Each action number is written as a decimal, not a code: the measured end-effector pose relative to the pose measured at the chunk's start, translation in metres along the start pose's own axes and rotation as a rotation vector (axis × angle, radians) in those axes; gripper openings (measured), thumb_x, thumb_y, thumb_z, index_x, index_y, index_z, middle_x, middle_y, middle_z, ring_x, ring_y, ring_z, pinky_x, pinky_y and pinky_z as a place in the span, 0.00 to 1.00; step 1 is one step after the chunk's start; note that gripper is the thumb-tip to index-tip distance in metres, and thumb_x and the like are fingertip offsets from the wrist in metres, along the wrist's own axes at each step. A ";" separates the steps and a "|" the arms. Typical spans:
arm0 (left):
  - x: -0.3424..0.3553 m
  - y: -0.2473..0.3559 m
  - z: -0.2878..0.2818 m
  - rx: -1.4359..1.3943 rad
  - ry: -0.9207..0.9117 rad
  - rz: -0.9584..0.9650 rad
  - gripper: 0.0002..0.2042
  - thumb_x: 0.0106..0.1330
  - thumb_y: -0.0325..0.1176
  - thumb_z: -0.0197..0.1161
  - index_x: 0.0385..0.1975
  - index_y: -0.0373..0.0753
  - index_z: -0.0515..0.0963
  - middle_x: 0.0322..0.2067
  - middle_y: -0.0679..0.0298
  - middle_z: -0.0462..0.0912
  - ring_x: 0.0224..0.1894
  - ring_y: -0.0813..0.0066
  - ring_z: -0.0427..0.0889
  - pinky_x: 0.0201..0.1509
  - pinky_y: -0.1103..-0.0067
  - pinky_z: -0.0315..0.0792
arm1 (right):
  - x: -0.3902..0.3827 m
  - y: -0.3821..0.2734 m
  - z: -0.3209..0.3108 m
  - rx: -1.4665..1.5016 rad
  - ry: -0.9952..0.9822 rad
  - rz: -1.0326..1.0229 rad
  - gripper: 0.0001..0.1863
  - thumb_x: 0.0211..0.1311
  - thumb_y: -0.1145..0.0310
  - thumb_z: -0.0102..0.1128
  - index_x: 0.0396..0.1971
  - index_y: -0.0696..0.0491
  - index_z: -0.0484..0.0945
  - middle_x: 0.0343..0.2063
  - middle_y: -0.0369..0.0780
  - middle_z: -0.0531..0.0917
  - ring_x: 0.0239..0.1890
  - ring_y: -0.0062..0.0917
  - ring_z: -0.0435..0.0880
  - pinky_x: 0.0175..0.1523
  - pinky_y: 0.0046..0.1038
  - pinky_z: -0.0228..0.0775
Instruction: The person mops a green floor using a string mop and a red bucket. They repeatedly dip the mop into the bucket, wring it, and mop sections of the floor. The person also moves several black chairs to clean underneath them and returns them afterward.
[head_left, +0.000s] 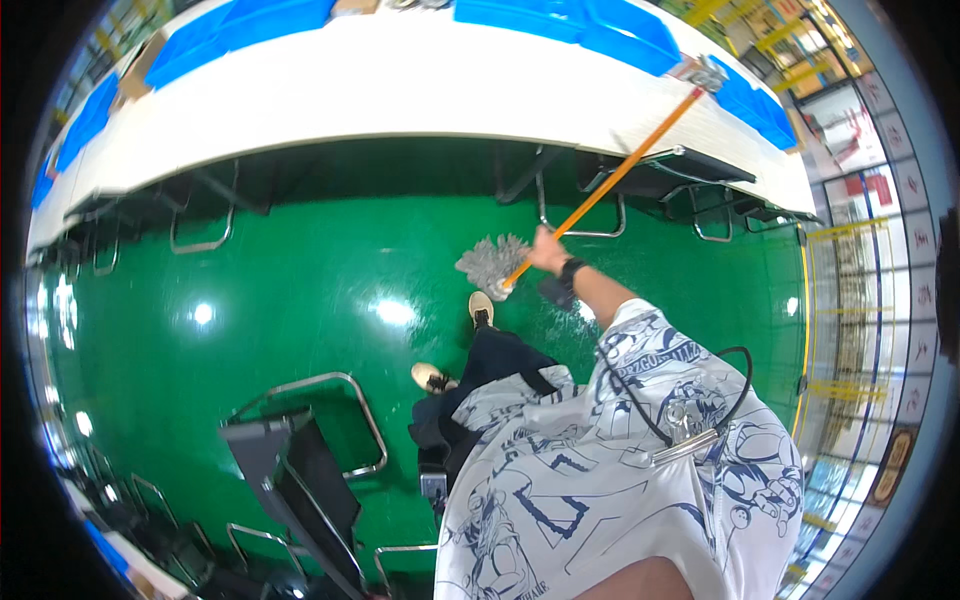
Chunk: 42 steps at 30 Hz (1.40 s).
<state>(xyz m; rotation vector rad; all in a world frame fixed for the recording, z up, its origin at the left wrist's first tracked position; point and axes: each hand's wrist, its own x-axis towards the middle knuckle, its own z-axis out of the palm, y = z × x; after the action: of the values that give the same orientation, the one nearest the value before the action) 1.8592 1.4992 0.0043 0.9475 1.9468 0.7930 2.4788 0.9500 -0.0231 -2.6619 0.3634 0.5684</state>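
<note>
My right hand (545, 250) is closed around the orange handle of a mop (612, 183), low on the pole and close to its head. The grey, shaggy mop head (492, 263) is over the green floor, just ahead of my shoes (481, 310). From there the pole slants up and right, its far end overlapping the white table (400, 85). A dark band circles my right wrist. Only a patch of my left arm (635, 580) shows at the lower edge; the left hand lies outside the picture.
Blue bins (625, 38) line the back of the long white table. Black chairs with metal frames (680, 168) are tucked under it. Another black chair (310, 460) stands at the lower left, with several more behind. Yellow racks and glass panels (850, 310) are at the right.
</note>
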 end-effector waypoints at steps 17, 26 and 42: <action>-0.310 0.147 0.431 0.060 -1.398 -0.526 0.15 0.73 0.43 0.41 0.50 0.43 0.69 0.56 0.66 0.69 0.58 0.69 0.67 0.68 0.69 0.54 | 0.265 0.277 -0.371 0.798 0.650 0.230 0.32 0.47 0.44 0.68 0.30 0.64 0.76 0.22 0.42 0.79 0.26 0.27 0.79 0.34 0.30 0.72; -0.404 0.190 0.528 0.837 -1.351 0.243 0.20 0.69 0.47 0.51 0.50 0.35 0.69 0.49 0.51 0.75 0.50 0.55 0.78 0.52 0.65 0.72 | 0.241 0.128 -0.320 1.137 0.544 -0.112 0.28 0.56 0.40 0.60 0.15 0.52 0.73 0.13 0.33 0.73 0.16 0.19 0.71 0.25 0.21 0.63; -0.601 0.083 0.600 1.237 -1.950 1.401 0.25 0.65 0.53 0.49 0.30 0.32 0.78 0.33 0.46 0.81 0.39 0.52 0.81 0.43 0.65 0.73 | 0.012 -0.160 -0.327 0.926 0.763 -0.423 0.24 0.57 0.47 0.63 0.16 0.54 0.75 0.12 0.31 0.72 0.15 0.13 0.69 0.23 0.17 0.59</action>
<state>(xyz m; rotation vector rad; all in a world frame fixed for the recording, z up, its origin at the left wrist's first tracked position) 2.6372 1.1486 0.0203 2.3175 -0.4425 -0.8875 2.6508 0.9505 0.2982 -1.8302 0.1752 -0.6368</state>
